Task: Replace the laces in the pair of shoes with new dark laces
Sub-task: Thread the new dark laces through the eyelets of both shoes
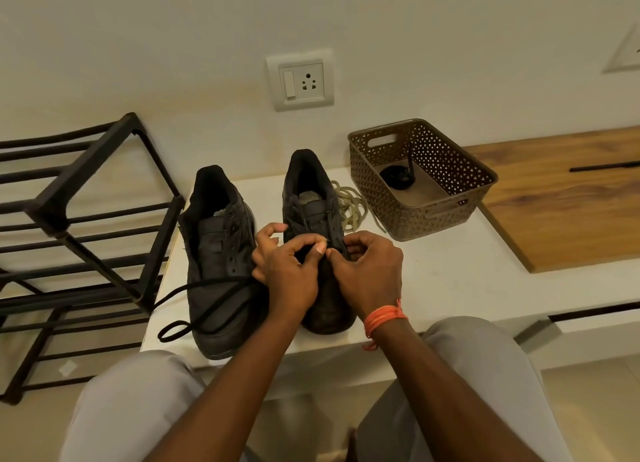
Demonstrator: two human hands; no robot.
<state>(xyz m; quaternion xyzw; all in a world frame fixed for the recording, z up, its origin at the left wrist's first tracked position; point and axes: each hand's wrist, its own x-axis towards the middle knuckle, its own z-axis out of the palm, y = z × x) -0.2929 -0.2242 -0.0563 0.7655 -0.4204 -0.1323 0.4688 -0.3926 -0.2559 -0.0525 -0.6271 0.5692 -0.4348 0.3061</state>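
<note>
Two black leather shoes stand side by side on the white low shelf [450,274], toes toward the person, so their long axis runs away from the body. Both hands work over the right black shoe [313,198], at the lower eyelets. The left hand [289,271] and the right hand [367,271] have curled fingers that pinch the new dark lace [207,288] near its tip; they almost touch. The free part of this lace trails left across the left black shoe [218,240]. I judge the tip must next go into an eyelet just beyond the fingertips. The old pale laces [349,205] lie beside the brown perforated plastic basket [460,171].
</note>
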